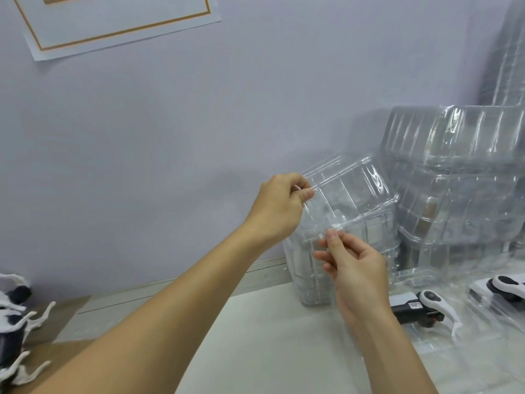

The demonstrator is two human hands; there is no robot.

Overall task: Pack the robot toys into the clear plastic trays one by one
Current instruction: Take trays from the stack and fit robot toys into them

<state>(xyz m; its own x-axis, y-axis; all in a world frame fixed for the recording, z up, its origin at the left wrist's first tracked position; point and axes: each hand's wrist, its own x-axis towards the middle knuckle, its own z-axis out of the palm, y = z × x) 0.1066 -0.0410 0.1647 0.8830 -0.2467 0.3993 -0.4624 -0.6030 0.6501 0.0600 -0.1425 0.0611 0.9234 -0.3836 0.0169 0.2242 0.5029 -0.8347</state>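
A pale lilac wall [142,115] fills the upper half of the frame, with a white paper sheet bordered by an orange line [113,21] fixed at the upper left; below it a white tabletop [255,336] runs across the lower centre and right. At centre right, both bare hands hold one clear moulded plastic tray [352,189] raised above the table and tilted, its ribbed compartments facing the camera. The left hand [281,206] pinches the tray's upper left corner between thumb and curled fingers; the right hand [355,268] pinches the tray's lower edge between thumb and forefinger, its remaining fingers loosely curled. The two hands are apart, one at each side of the tray. Directly behind and below the held tray stands a stack of nested clear plastic trays [312,274] resting on the tabletop against the wall. A larger heap of clear plastic trays [454,180] rises at the right of the frame, reaching toward the upper right corner. At lower right, a black-and-white robot toy [426,308] lies in a clear tray on the table, and a second black-and-white robot toy [505,288] lies in another tray at the right edge. At the lower left edge, a pile of black-and-white robot toys with thin white limbs [14,331] rests on a brown cardboard surface [65,311].
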